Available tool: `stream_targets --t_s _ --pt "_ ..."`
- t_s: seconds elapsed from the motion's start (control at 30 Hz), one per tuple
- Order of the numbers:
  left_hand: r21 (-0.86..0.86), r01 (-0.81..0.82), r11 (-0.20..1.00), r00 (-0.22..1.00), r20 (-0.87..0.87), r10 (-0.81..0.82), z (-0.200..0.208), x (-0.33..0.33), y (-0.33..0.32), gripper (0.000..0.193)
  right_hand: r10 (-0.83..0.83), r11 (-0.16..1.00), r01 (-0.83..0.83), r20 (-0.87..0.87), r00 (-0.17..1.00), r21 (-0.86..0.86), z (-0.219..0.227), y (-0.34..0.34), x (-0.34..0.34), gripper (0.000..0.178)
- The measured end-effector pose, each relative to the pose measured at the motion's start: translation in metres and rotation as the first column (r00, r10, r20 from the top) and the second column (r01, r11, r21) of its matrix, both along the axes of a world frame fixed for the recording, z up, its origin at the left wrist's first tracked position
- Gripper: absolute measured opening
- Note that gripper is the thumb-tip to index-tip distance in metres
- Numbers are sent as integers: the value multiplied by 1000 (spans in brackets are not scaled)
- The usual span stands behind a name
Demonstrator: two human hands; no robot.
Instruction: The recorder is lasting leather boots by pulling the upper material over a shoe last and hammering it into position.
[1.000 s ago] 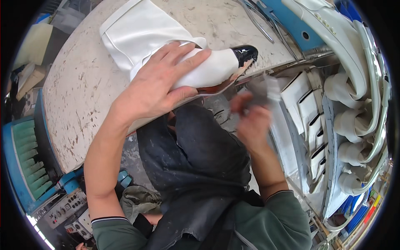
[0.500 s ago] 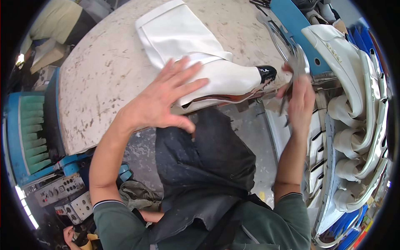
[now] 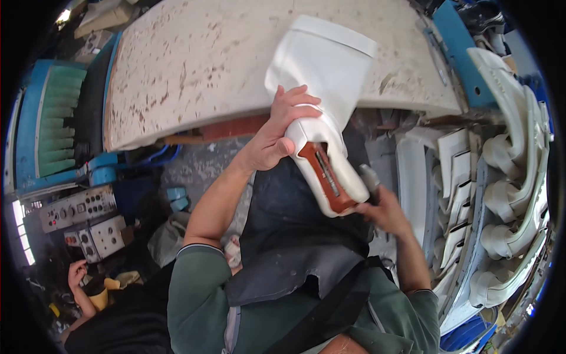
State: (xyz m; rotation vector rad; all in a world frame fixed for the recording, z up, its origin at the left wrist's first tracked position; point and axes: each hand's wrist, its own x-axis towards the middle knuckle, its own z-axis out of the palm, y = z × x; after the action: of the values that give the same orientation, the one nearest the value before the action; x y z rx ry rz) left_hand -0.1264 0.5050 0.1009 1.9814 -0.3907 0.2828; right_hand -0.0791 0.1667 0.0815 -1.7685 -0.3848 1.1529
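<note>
A white boot upper on a last is tilted sole up over my lap, its tall shaft against the table's near edge. Its brown insole shows, with the white edges turned up around it. My left hand is wrapped round the boot beside the insole's upper end, thumb near the rim. Close to the boot's lower end, my right hand is closed round metal pincers, blurred, with the head up beside the boot. Whether the jaws touch the white edge cannot be made out.
The worn, stained table curves in front of me. Thin metal tools lie near its right end. A rack of white boots stands at right. A blue machine with green bristles is at left, and another person's hand shows low at left.
The boot has come off the tabletop towards me and turned sole up, now in my left hand's grip. My right hand has brought the pincers from the table's right side to the boot.
</note>
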Motion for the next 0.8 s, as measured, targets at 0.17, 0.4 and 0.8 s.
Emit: stream_targets --t_s 0.17,0.4,0.8 --pt "-120 101 988 964 -235 -127 -38 -30 -14 77 119 991 -113 69 990 -78 -36 -3 -67 66" --pt "-160 216 963 951 -190 -245 -50 -33 -6 64 60 989 -75 -120 991 -130 -21 0 -53 48" --pt "-5 100 995 989 -105 -100 -37 -29 -27 44 -272 959 274 -37 962 66 5 10 11 43"
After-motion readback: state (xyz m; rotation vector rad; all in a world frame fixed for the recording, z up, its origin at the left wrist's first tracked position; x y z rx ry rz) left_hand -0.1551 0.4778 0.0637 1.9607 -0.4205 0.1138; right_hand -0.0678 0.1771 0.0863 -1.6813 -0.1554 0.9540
